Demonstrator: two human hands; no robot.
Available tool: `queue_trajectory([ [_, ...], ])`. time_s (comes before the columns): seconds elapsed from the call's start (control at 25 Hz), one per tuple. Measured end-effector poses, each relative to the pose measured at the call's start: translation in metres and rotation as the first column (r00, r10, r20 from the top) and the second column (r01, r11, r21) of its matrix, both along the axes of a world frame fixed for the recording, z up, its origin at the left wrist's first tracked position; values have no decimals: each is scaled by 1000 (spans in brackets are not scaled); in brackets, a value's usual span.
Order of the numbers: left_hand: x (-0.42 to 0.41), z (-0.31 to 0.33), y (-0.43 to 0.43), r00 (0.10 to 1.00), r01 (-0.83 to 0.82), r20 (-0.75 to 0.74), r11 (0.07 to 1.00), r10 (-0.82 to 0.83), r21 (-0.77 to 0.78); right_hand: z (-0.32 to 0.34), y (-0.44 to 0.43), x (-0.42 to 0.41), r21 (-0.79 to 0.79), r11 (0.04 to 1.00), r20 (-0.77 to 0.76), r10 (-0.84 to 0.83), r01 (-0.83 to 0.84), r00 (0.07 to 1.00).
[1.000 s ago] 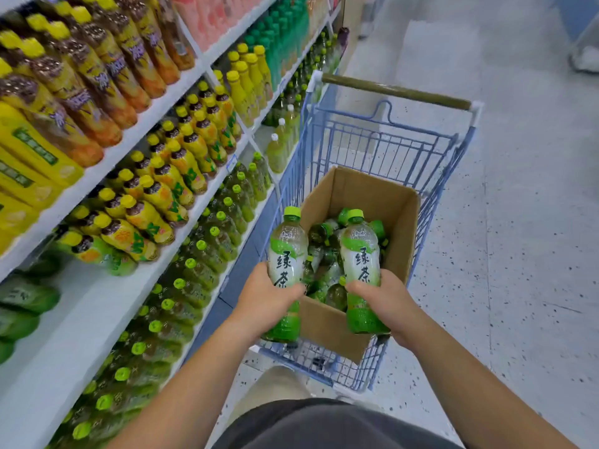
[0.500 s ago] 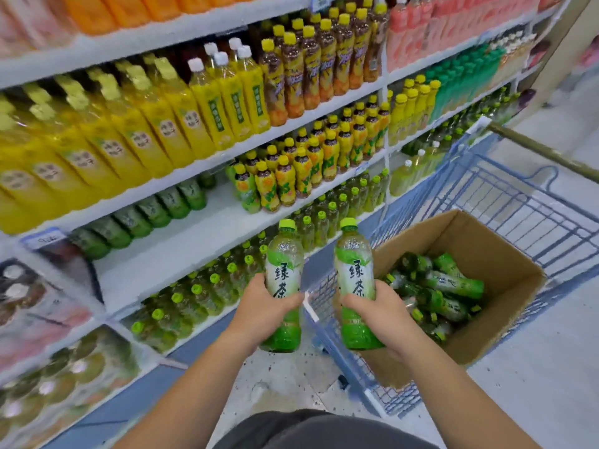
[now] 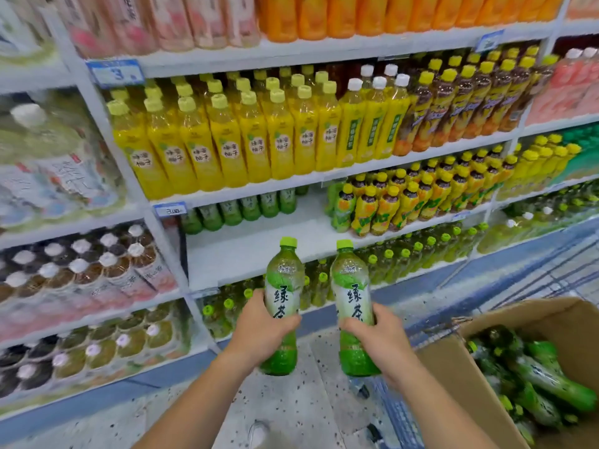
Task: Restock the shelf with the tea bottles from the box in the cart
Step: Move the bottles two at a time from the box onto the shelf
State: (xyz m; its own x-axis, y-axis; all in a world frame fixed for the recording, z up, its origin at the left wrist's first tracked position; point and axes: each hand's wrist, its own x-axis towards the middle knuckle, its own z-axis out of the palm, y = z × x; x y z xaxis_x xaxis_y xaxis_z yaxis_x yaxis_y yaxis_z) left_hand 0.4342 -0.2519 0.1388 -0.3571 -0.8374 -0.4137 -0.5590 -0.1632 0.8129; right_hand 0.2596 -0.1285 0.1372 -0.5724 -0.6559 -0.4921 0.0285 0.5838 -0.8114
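Curled round the lower body of each, the left hand and right hand were closed on the left tea bottle and right tea bottle. Both bottles were held upright at centre frame, caps up. The bare shelf gap was seen just above and beyond them, judged nearer the left hand. The box was seen at lower right.

A: Where does the camera sit?
B: On the person's head, wide-angle, facing forward and down at the shelf.
A: How near?
B: Close. The left hand and right hand sit low in the centre, shelving fills the upper frame, and the box cuts the lower right corner.
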Motion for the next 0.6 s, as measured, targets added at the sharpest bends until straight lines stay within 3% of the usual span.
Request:
queue_trajectory([
  [0.28,6,-29,-105,999,-40,16,999,40,-28,-36,-112,11,-1,1000,56,-14,14,998],
  [0.6,-46,-131,-188,996,-84,23,994,86,-66,-126,-210,-50,24,996,-11,88,-88,996],
])
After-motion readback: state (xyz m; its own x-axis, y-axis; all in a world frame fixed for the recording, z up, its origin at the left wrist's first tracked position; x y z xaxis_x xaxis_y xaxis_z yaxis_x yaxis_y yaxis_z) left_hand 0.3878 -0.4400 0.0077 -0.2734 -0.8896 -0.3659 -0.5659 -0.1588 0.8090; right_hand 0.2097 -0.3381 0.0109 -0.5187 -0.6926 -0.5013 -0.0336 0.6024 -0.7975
